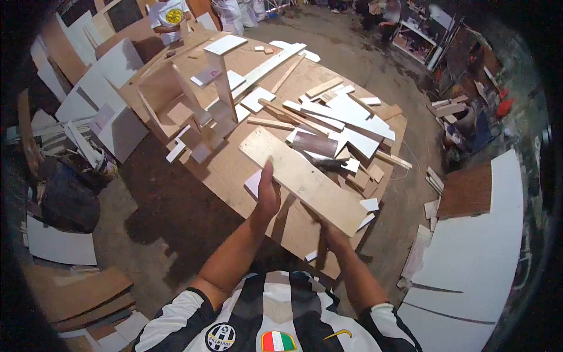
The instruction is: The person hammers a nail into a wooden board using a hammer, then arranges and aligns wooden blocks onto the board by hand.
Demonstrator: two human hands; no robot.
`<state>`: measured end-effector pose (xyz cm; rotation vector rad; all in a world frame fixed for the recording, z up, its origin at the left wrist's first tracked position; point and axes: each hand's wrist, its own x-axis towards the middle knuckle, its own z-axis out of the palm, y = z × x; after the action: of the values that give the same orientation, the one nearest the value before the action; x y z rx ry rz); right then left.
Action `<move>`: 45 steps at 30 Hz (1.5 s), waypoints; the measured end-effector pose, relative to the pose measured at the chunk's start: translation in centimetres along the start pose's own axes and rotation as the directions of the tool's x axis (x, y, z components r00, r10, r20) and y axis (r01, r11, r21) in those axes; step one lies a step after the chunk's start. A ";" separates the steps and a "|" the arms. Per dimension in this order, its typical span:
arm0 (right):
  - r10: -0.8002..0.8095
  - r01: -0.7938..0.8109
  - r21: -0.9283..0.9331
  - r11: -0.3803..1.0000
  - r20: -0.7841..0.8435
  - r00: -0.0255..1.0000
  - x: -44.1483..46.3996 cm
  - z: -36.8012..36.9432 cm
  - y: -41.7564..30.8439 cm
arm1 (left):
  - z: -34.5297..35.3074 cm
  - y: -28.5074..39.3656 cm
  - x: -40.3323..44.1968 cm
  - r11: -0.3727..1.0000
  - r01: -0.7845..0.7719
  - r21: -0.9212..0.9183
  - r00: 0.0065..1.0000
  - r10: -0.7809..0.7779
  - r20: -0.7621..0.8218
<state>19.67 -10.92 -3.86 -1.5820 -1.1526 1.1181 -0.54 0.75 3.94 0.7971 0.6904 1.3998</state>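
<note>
A pale wooden board (305, 183) is held up in front of me, slanting from upper left to lower right above the worktable (229, 188). My left hand (268, 192) grips its near edge, with the thumb lying on the top face and the other fingers hidden beneath. Close to the board's right end, my right hand (336, 234) holds it from below, its fingers mostly covered by the wood. Just beyond the board lie white panel offcuts (352, 114), thin wood strips (271, 123) and a dark brown piece (315, 143).
A partly built wooden box (167, 102) and an upright shelf-like piece (223, 82) stand on the table's left side. White sheets (469, 252) lean at the right, and more panels (120, 64) at the left. Another person (170, 20) stands beyond the table's far left end.
</note>
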 end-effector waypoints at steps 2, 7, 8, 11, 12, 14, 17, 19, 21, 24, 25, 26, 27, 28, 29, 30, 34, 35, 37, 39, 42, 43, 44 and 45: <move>-0.092 0.093 0.047 0.995 -0.028 0.995 1.8 2.1 -1.7 | -1.1 -1.6 -0.3 0.983 0.021 -0.181 0.991 0.004 0.137; -0.169 0.167 0.164 0.972 -0.002 0.986 3.7 5.8 -4.2 | -12.2 -17.5 -2.2 0.120 -0.667 0.736 0.609 0.656 0.445; -0.173 0.168 0.168 0.971 0.017 0.985 3.8 6.4 -4.3 | -12.3 -17.1 -3.4 0.183 -0.656 0.732 0.682 0.559 0.471; -0.170 0.150 0.181 0.972 0.101 0.980 4.2 7.3 -4.8 | -11.8 -14.8 -6.3 0.355 -0.563 0.747 0.826 0.213 0.522; -0.172 0.147 0.179 0.973 0.136 0.976 4.4 7.4 -5.0 | -10.5 -13.6 -6.0 0.347 -0.557 0.754 0.830 0.213 0.516; -0.176 0.144 0.167 0.975 0.193 0.965 5.2 7.4 -5.9 | -7.8 -11.3 -4.9 0.660 -0.371 0.653 0.928 0.293 0.231; -0.157 0.105 0.210 0.972 0.252 0.955 6.6 6.9 -8.5 | -7.3 -8.8 -3.5 0.742 -0.433 0.511 0.896 0.415 0.156; -0.094 -0.006 0.415 0.910 0.219 0.971 7.0 7.0 -10.7 | -3.5 -3.9 -2.6 0.804 -0.269 0.530 0.954 0.299 0.030; -0.343 0.312 0.356 0.881 0.026 0.939 7.6 7.1 -11.2 | -1.7 -1.0 -1.1 0.823 -0.132 0.553 0.986 0.169 -0.015; -0.245 0.229 0.126 0.965 0.127 0.961 9.5 7.2 -8.5 | -1.9 -0.8 1.2 0.737 -0.002 0.676 0.974 0.153 -0.165; -0.126 0.111 0.091 0.990 0.175 0.977 9.6 7.3 -7.8 | -1.9 -0.7 2.0 0.722 0.047 0.691 0.965 0.147 -0.219; -0.200 0.174 0.224 0.959 0.098 0.975 9.5 8.2 -6.2 | -3.6 -0.5 2.8 0.695 0.189 0.693 0.975 -0.051 -0.216; -0.194 0.166 0.227 0.960 0.106 0.975 9.6 8.3 -5.0 | -4.9 -0.6 3.3 0.641 0.328 0.693 0.944 -0.250 -0.215; -0.115 0.069 0.265 0.962 0.160 0.980 9.7 8.2 -3.7 | -5.6 -0.8 3.5 0.636 0.338 0.693 0.940 -0.253 -0.226; -0.035 -0.031 0.297 0.954 0.216 0.976 10.0 8.2 -2.5 | -6.3 -1.0 3.6 0.628 0.496 0.600 0.868 -0.391 -0.307; -0.073 0.043 0.184 0.982 0.157 0.985 10.6 8.3 -1.0 | -6.9 -1.4 3.7 0.595 0.637 0.491 0.770 -0.520 -0.368; 0.105 -0.114 0.051 0.992 0.163 0.981 13.1 9.1 8.4 | -12.7 -5.4 3.0 0.597 0.705 0.383 0.709 -0.587 -0.391; 0.043 -0.051 0.046 0.998 0.168 0.985 13.6 9.1 12.0 | -12.8 -5.3 2.5 0.591 0.713 0.376 0.701 -0.591 -0.399; -0.023 0.037 -0.081 0.996 0.173 0.985 13.8 8.6 15.4 | -12.3 -5.0 1.9 0.632 0.742 0.223 0.670 -0.704 -0.235; 0.068 -0.054 -0.090 0.995 0.167 0.984 12.9 7.9 16.8 | -12.7 -5.8 1.6 0.673 0.718 0.178 0.695 -0.683 -0.224; 0.137 -0.123 -0.128 0.984 0.105 0.985 12.1 7.0 17.3 | -13.9 -6.7 1.6 0.716 0.691 0.100 0.720 -0.669 -0.185; 0.114 -0.104 -0.160 0.982 0.051 0.992 12.0 6.9 17.2 | -14.4 -7.0 1.6 0.718 0.692 0.068 0.719 -0.678 -0.154; 0.091 -0.084 -0.243 0.966 0.016 0.996 11.7 6.7 17.0 | -14.8 -7.3 1.7 0.715 0.696 0.066 0.716 -0.681 -0.154; 0.095 -0.089 -0.245 0.966 0.014 0.995 11.8 6.7 17.3 | -14.9 -7.4 2.0 0.727 0.684 0.060 0.726 -0.670 -0.154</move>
<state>18.71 -2.12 -23.98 -1.8304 -1.2843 1.0911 -8.34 3.85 -10.60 0.4591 1.0410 0.7343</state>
